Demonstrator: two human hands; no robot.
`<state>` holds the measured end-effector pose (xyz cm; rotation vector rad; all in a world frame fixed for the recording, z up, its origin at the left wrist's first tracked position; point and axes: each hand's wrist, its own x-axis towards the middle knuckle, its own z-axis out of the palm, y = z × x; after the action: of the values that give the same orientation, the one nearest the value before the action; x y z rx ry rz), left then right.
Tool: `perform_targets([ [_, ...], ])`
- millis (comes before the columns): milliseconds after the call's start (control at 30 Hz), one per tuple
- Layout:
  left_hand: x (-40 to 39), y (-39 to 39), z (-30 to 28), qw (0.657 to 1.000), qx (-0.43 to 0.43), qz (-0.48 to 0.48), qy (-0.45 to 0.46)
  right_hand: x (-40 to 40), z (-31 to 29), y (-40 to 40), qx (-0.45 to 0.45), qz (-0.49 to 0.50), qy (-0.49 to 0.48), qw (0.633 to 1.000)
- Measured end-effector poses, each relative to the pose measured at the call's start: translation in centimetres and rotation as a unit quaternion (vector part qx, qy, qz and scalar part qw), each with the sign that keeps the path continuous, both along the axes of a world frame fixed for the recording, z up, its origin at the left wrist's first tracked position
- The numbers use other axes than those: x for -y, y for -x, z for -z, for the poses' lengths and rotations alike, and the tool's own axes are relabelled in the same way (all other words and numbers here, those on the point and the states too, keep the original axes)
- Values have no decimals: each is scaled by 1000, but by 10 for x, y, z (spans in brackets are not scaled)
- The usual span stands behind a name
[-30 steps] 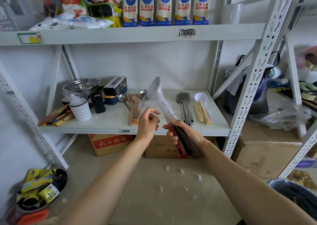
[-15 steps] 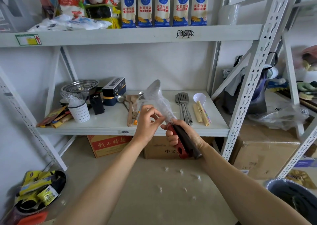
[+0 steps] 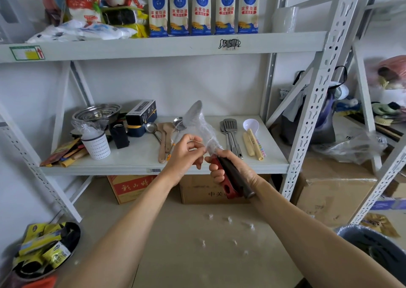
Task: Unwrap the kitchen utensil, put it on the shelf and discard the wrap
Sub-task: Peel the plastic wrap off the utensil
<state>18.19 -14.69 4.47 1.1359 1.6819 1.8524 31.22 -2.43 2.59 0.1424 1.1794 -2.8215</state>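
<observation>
My right hand (image 3: 228,166) grips the red and black handles of the kitchen utensil (image 3: 232,182), which points up and to the left. Its upper part is covered in clear plastic wrap (image 3: 200,122), with a grey rounded head showing through at the top. My left hand (image 3: 186,153) pinches the wrap near the point where the handles begin. Both hands are in front of the white lower shelf (image 3: 136,153), a little above its front edge.
On the shelf lie wooden spoons (image 3: 163,140), metal spatulas (image 3: 230,133), a white scoop (image 3: 251,126), a perforated cup (image 3: 96,143), steel bowls (image 3: 96,111) and a dark box (image 3: 141,116). Cardboard boxes (image 3: 131,187) stand below. A lined bin (image 3: 377,250) is at the lower right.
My left hand has moved up and right to the wrap near the handles and now pinches it. The utensil has stayed almost still in my right hand.
</observation>
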Motion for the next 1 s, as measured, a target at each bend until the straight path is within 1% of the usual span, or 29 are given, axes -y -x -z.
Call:
perform_targets([
  [67, 0, 2, 1, 999, -26, 30, 31, 0, 1, 0, -1, -1, -3, 1000],
  [100, 0, 2, 2, 998, -20, 39, 33, 1, 1, 0, -5, -3, -1, 1000],
  [133, 0, 2, 4, 999, 10, 39, 25, 2, 0, 0, -10, -6, 3, 1000],
  [167, 0, 3, 7, 998, 60, 27, 9, 3, -1, -1, -15, -8, 7, 1000],
  [233, 2, 7, 17, 984, 177, 21, -21, 5, -5, -1, -22, -10, 10, 1000],
  [300, 1, 11, 28, 964, 259, 61, -11, 6, -8, -3, -21, -10, -3, 1000],
  [367, -3, 15, 34, 938, 334, 88, -10, 6, -10, -6, -13, -8, -65, 998],
  [433, -6, 23, 32, 904, 418, 77, -40, 7, -10, -11, -1, -1, -166, 986],
  [500, -4, 36, 27, 881, 462, 86, -57, 4, -10, -16, 22, 2, -248, 968],
  [600, 11, 63, 21, 874, 458, 131, -95, -4, -10, -24, 47, -17, -373, 926],
  [667, 24, 82, 18, 871, 457, 150, -99, -10, -9, -28, 53, -36, -414, 908],
  [733, 37, 97, 13, 886, 435, 155, -37, -16, -9, -31, 58, -54, -451, 889],
  [833, 48, 104, 7, 910, 368, 153, 115, -23, -8, -28, 69, -60, -520, 849],
  [867, 50, 105, 5, 915, 344, 147, 151, -24, -8, -26, 70, -61, -544, 834],
  [900, 52, 104, 4, 919, 329, 135, 171, -26, -8, -25, 69, -61, -568, 818],
  [933, 53, 103, 3, 923, 322, 121, 171, -27, -8, -24, 67, -60, -589, 803],
  [1000, 55, 105, 3, 927, 338, 104, 128, -30, -7, -23, 58, -56, -621, 780],
])
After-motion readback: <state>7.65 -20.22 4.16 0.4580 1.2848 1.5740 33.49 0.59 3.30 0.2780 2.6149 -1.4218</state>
